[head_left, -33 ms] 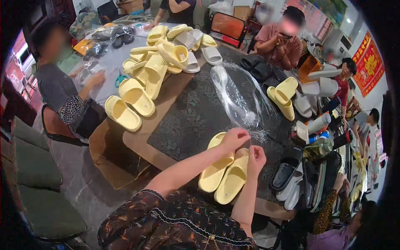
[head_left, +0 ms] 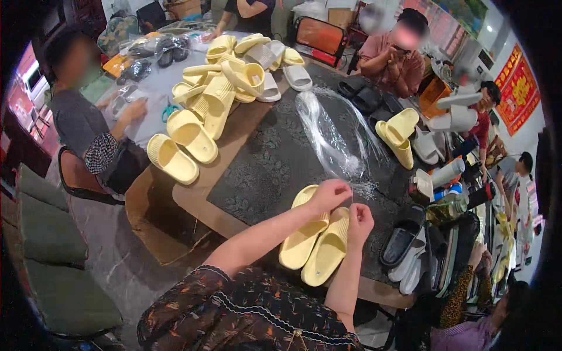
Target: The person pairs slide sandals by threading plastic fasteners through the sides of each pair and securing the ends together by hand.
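A pair of pale yellow slide slippers (head_left: 325, 250) lies side by side at the table's near edge, toes away from me. Over their toe ends my left hand (head_left: 331, 196) is closed in a pinch. Just to its right and slightly nearer, my right hand (head_left: 360, 222) pinches too, its wrist beside the right slipper. A thin clear strand (head_left: 352, 198) shows faintly between the fingertips of both hands. Beyond them a long bundle of clear plastic strands (head_left: 319, 128) is spread over the dark patterned tabletop (head_left: 263, 169).
Yellow and grey slippers (head_left: 219, 99) are heaped at the far left. A black slipper (head_left: 404, 234) and white ones lie right of my hands. Another yellow pair (head_left: 398, 137) sits farther right, near bottles (head_left: 448, 172). Co-workers sit around; a cardboard box (head_left: 158, 216) stands lower left.
Grey slippers at the far right, by a co-worker, have shifted slightly. My hands and the yellow pair stay in place.
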`<state>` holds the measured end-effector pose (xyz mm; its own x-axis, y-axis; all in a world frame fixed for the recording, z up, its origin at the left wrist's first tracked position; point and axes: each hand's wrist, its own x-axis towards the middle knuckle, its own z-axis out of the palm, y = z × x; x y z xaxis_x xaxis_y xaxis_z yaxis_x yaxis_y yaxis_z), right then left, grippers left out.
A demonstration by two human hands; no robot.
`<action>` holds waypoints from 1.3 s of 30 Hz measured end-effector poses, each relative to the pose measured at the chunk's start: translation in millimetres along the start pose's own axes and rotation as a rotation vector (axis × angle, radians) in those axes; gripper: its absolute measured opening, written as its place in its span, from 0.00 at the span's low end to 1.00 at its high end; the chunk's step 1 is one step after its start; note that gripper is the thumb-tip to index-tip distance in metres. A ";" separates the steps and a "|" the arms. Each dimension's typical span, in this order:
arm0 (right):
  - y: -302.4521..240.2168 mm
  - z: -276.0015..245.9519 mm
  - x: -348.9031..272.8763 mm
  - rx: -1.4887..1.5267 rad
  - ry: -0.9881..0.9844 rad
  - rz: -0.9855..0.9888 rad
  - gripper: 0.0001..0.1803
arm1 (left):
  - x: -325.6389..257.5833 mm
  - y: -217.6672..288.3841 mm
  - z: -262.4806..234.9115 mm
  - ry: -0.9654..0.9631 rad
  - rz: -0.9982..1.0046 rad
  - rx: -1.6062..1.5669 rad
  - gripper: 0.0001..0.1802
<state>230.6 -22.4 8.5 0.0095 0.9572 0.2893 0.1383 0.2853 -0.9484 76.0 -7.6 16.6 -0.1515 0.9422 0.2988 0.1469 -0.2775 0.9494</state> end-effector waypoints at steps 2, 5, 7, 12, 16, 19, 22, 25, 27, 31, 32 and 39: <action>5.3 -1.4 2.1 -0.047 0.002 0.002 0.04 | -1.5 2.0 -1.2 -0.082 0.052 0.039 0.09; 5.4 0.2 1.7 0.036 0.052 0.014 0.04 | -0.9 3.1 -1.4 -0.122 0.131 0.097 0.10; -0.1 3.2 0.5 -0.003 0.030 0.018 0.04 | 0.2 -0.6 -2.3 0.065 0.021 -0.023 0.10; -14.1 0.5 -1.0 -0.038 0.058 -0.006 0.04 | -0.4 -3.0 4.7 0.037 -0.046 -0.087 0.11; -42.1 -2.5 -19.4 -0.167 0.234 -0.299 0.05 | 1.7 -9.4 -0.1 0.091 -0.082 -0.060 0.11; -68.1 0.8 -50.3 -0.180 0.134 -0.354 0.03 | 3.2 -15.6 -3.4 0.116 -0.116 -0.072 0.12; -66.4 -6.9 -82.1 -0.389 -0.123 -0.352 0.06 | 4.2 -10.7 -1.1 0.114 -0.130 -0.080 0.12; -56.5 -3.8 -97.5 -0.479 -0.161 -0.175 0.10 | 4.9 -6.5 2.3 0.102 -0.132 -0.076 0.11; -58.7 4.3 -98.3 -0.532 -0.169 -0.074 0.14 | 4.3 -10.6 -0.5 0.107 -0.138 -0.072 0.10; -63.4 9.9 -86.7 -0.742 -0.272 0.070 0.19 | 6.7 -21.8 -0.5 0.135 -0.122 -0.096 0.12; -62.4 12.4 -82.8 -0.742 -0.270 0.068 0.19 | 7.2 -23.1 1.1 0.136 -0.107 -0.111 0.12; -37.7 20.1 -71.6 -0.769 -0.215 0.022 0.19 | 11.6 -22.5 -4.6 0.101 -0.107 -0.232 0.12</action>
<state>204.8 -100.6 21.0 -0.1599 0.9731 0.1660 0.7853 0.2272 -0.5760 66.5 8.7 -0.9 -0.2522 0.9484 0.1923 -0.1013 -0.2235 0.9694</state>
